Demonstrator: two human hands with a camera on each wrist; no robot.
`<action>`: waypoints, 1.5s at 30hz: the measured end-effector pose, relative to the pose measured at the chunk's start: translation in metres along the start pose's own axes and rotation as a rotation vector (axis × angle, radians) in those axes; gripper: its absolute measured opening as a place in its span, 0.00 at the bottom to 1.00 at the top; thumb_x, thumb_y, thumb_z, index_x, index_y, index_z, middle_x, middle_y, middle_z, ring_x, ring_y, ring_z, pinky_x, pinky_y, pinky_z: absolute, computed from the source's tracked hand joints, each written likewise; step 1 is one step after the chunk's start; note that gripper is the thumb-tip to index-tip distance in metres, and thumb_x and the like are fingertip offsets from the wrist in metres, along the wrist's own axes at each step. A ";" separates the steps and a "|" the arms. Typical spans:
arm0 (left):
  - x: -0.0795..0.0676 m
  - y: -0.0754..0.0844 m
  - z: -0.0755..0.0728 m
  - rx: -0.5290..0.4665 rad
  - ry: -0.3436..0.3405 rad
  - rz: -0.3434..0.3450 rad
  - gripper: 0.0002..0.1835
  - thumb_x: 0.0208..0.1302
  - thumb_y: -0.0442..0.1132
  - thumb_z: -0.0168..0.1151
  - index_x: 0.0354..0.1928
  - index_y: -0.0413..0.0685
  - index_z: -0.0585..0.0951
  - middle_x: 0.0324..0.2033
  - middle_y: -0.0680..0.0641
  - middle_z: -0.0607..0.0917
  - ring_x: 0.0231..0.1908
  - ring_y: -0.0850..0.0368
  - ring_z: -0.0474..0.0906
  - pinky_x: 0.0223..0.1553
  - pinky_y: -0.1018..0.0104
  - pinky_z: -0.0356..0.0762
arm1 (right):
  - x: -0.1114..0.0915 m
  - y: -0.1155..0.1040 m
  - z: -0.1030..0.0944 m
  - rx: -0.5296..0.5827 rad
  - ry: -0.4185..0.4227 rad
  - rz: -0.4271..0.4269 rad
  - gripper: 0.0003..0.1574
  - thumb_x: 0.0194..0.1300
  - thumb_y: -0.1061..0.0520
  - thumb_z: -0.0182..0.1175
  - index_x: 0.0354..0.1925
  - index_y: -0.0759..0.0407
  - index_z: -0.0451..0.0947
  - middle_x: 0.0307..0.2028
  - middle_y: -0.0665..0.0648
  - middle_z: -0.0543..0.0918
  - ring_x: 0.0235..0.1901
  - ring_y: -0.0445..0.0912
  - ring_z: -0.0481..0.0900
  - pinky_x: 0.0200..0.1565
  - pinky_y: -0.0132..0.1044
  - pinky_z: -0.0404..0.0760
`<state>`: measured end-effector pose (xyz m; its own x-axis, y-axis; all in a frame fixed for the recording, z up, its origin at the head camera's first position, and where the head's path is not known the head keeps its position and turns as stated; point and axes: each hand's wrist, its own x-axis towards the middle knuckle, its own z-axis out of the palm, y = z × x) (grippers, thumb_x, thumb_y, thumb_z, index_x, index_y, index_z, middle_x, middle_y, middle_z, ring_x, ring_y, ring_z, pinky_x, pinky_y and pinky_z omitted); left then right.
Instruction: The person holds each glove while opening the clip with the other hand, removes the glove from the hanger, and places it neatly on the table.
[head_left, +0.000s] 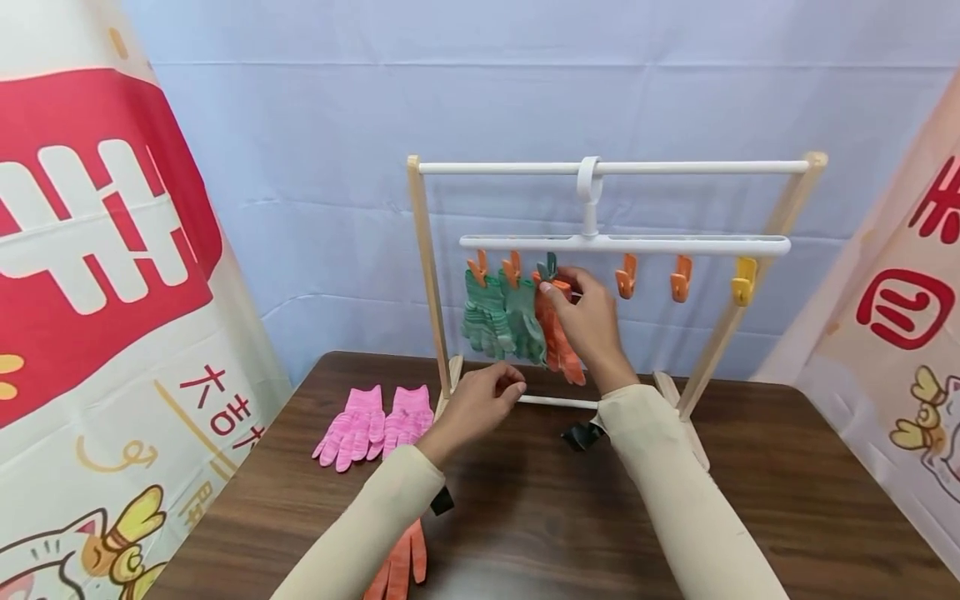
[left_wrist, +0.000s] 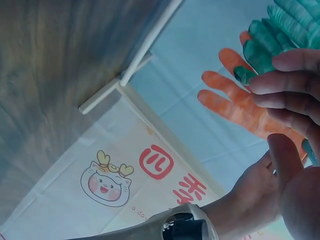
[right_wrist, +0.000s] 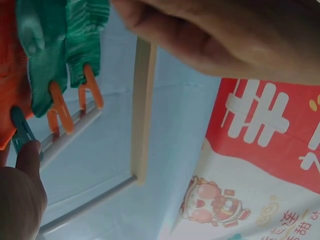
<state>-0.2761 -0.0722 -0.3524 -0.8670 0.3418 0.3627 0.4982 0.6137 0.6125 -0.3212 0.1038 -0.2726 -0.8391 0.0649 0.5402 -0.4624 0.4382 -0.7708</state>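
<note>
My right hand (head_left: 588, 317) is up at the rack, thumb and finger pinching a dark green clothespin (head_left: 548, 265) at the cuff of an orange glove (head_left: 558, 337), which hangs fingers down. In the right wrist view the thumb lies against the lever of that clothespin (right_wrist: 22, 127); the other fingers are mostly hidden. Two green gloves (head_left: 487, 317) hang to the left from orange clothespins (head_left: 512, 267). Below them, my left hand (head_left: 483, 400) hovers with loosely bent fingers and holds nothing. In the left wrist view its fingers (left_wrist: 295, 80) are close to the hanging gloves.
A white clip hanger (head_left: 675, 244) hangs from a wood-and-white rack (head_left: 510, 168). On its right side are bare orange clothespins (head_left: 680, 279) and a yellow one (head_left: 743, 282). Pink gloves (head_left: 352, 429) lie on the brown table (head_left: 787, 500); another orange glove (head_left: 401, 562) is partly under the left forearm.
</note>
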 end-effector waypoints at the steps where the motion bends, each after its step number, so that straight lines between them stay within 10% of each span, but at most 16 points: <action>1: 0.002 0.002 0.001 -0.018 -0.004 0.001 0.08 0.65 0.47 0.54 0.40 0.55 0.78 0.30 0.59 0.79 0.29 0.66 0.73 0.32 0.69 0.72 | 0.000 0.000 0.001 0.000 0.001 -0.001 0.28 0.61 0.44 0.58 0.56 0.56 0.72 0.49 0.56 0.78 0.45 0.48 0.75 0.44 0.45 0.75; 22: 0.034 0.044 0.011 -0.166 0.019 -0.023 0.18 0.67 0.47 0.50 0.57 0.53 0.70 0.43 0.58 0.78 0.32 0.68 0.75 0.33 0.66 0.74 | -0.001 -0.001 -0.001 -0.006 -0.007 0.009 0.22 0.61 0.44 0.58 0.50 0.53 0.76 0.44 0.54 0.80 0.43 0.47 0.76 0.42 0.44 0.73; 45: 0.043 0.045 0.009 -0.048 0.292 -0.092 0.24 0.65 0.45 0.53 0.61 0.47 0.66 0.48 0.48 0.74 0.32 0.61 0.73 0.31 0.65 0.70 | 0.000 -0.009 -0.005 -0.003 -0.073 -0.002 0.24 0.61 0.42 0.57 0.50 0.54 0.75 0.42 0.53 0.80 0.40 0.45 0.76 0.40 0.42 0.75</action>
<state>-0.2911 -0.0234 -0.3151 -0.8715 0.0628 0.4864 0.4236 0.5962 0.6820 -0.3152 0.1044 -0.2637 -0.8568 -0.0014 0.5157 -0.4633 0.4413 -0.7685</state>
